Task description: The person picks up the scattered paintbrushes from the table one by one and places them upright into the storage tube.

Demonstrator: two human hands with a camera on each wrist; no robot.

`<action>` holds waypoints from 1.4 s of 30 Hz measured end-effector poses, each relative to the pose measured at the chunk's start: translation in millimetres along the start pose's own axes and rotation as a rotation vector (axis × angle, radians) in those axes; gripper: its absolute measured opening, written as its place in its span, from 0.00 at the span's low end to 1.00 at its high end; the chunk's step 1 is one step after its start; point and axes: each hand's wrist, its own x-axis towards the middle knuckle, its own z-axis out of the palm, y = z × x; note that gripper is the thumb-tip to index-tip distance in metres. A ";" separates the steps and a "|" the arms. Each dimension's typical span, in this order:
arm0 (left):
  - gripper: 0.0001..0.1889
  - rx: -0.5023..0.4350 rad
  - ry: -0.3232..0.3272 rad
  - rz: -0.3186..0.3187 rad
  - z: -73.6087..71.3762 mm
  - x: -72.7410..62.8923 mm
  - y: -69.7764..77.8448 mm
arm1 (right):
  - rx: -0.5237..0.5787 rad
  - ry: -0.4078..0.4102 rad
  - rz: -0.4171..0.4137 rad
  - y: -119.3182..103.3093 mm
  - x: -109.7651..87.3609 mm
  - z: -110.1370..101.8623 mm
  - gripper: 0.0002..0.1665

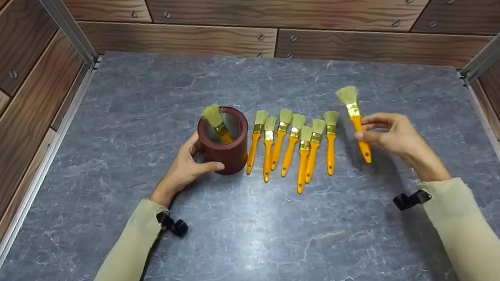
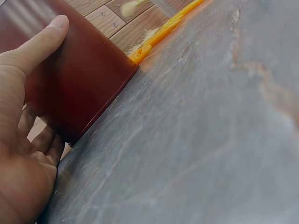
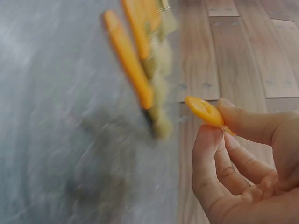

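Observation:
My left hand point(image 1: 186, 164) holds a dark red cylindrical cup point(image 1: 230, 159) upright on the table, thumb along its near side and fingers behind it. Inside the cup leans one paintbrush point(image 1: 216, 121), bristles up past the rim. My right hand point(image 1: 392, 135) pinches another paintbrush point(image 1: 358, 128) by its orange handle, between thumb and fingertips. That brush is raised above the table at the right, its pale bristles pointing away from me. In the right wrist view, the handle end point(image 3: 204, 111) pokes out from the pinch.
Several more paintbrushes point(image 1: 293, 144) lie in an uneven row between the cup and my right hand, bristles toward the back. The grey marbled table point(image 1: 248, 250) is bordered by wood-patterned walls point(image 1: 281, 6) at the back and sides, with metal posts point(image 1: 56, 7) in the corners.

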 end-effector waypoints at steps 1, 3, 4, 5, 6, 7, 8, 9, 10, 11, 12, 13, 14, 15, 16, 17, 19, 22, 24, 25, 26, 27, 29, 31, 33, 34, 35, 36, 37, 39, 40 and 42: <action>0.50 0.001 0.000 0.002 -0.1 -0.1 0.0 | 0.010 0.000 -0.003 -3.9 -1.4 0.9 0.31; 0.50 0.002 0.000 0.005 -0.3 -0.3 -0.2 | 0.035 -0.003 -0.019 -12.1 -4.1 4.2 0.29; 0.50 0.001 0.000 0.006 -0.3 -0.4 -0.2 | 0.046 -0.008 -0.033 -16.2 -5.1 6.3 0.28; 0.50 0.003 0.002 0.005 -0.4 -0.6 -0.2 | 0.058 -0.011 -0.049 -20.3 -6.0 8.6 0.26; 0.50 0.001 0.001 0.006 -0.4 -0.6 -0.3 | 0.072 -0.014 -0.067 -24.6 -6.8 11.1 0.25; 0.50 0.001 0.000 0.006 -0.3 -0.6 -0.3 | 0.083 -0.017 -0.087 -29.0 -7.7 13.8 0.23; 0.50 -0.001 0.000 0.005 -0.3 -0.6 -0.4 | 0.090 -0.020 -0.109 -33.2 -8.4 16.5 0.22; 0.50 -0.003 -0.001 0.005 -0.2 -0.6 -0.4 | 0.098 -0.023 -0.132 -37.5 -8.8 19.4 0.21; 0.50 -0.003 0.000 0.006 -0.2 -0.4 -0.4 | 0.109 -0.027 -0.154 -41.6 -9.0 22.2 0.20; 0.50 -0.002 0.000 0.007 -0.3 -0.3 -0.5 | 0.121 -0.031 -0.176 -45.9 -9.4 24.9 0.19; 0.50 -0.002 0.000 0.007 -0.4 -0.2 -0.7 | 0.132 -0.040 -0.199 -50.1 -9.8 27.5 0.19; 0.49 -0.002 -0.001 0.008 -0.3 -0.1 -0.9 | 0.137 -0.046 -0.220 -54.5 -10.2 30.1 0.18; 0.50 -0.001 0.000 0.008 -0.3 -0.1 -1.0 | 0.138 -0.048 -0.237 -58.7 -10.7 32.7 0.18; 0.50 -0.004 -0.002 0.008 -0.1 -0.1 -0.8 | 0.146 -0.050 -0.251 -63.0 -11.2 35.4 0.17; 0.50 -0.002 -0.002 0.007 0.0 -0.1 -0.8 | 0.158 -0.058 -0.265 -67.7 -12.3 37.7 0.16; 0.50 -0.004 -0.004 0.007 0.0 -0.1 -1.0 | 0.166 -0.062 -0.279 -72.2 -13.2 40.3 0.16; 0.51 -0.003 -0.007 0.006 0.2 -0.1 -0.7 | 0.176 -0.063 -0.301 -80.3 -14.3 45.6 0.15; 0.51 -0.008 -0.010 0.005 0.2 -0.2 -1.1 | 0.191 -0.077 -0.347 -91.7 -14.8 53.3 0.14; 0.51 -0.018 -0.011 0.004 0.2 -0.4 -1.3 | 0.184 -0.083 -0.372 -98.4 -14.0 58.8 0.13; 0.51 -0.024 -0.013 0.005 0.3 -0.1 -1.8 | 0.178 -0.085 -0.385 -101.9 -13.6 61.5 0.13; 0.52 -0.027 -0.014 0.005 0.4 0.1 -2.0 | 0.177 -0.087 -0.397 -105.6 -13.1 64.5 0.13; 0.52 -0.030 -0.014 0.006 0.5 0.1 -2.3 | 0.181 -0.091 -0.408 -109.1 -12.3 67.7 0.13; 0.52 -0.032 -0.011 0.007 1.0 1.2 -2.1 | 0.181 -0.096 -0.429 -115.9 -10.9 73.8 0.13; 0.52 -0.032 -0.009 0.012 1.4 1.9 -2.2 | 0.183 -0.102 -0.454 -122.5 -9.1 81.2 0.13; 0.52 -0.033 -0.007 0.011 1.6 1.2 -2.1 | 0.178 -0.113 -0.478 -128.4 -8.3 89.7 0.13; 0.52 -0.035 -0.006 0.009 1.5 0.6 -2.2 | 0.178 -0.120 -0.490 -131.1 -8.2 94.3 0.13; 0.52 -0.036 -0.005 0.008 1.5 0.0 -2.0 | 0.176 -0.128 -0.502 -133.8 -8.1 99.0 0.13; 0.52 -0.036 -0.003 0.006 1.5 -0.6 -1.8 | 0.174 -0.135 -0.515 -136.6 -8.2 103.7 0.12; 0.52 -0.037 -0.001 0.003 1.4 -1.0 -1.6 | 0.170 -0.142 -0.529 -139.3 -8.4 108.4 0.12; 0.52 -0.038 0.003 -0.001 1.2 -1.5 -1.4 | 0.167 -0.156 -0.560 -144.9 -8.6 117.0 0.12; 0.52 -0.041 0.005 0.001 1.3 -1.4 -0.9 | 0.170 -0.166 -0.575 -148.0 -8.7 120.8 0.12; 0.51 -0.045 0.001 0.008 1.7 -0.2 -0.6 | 0.171 -0.176 -0.602 -153.8 -8.9 127.6 0.11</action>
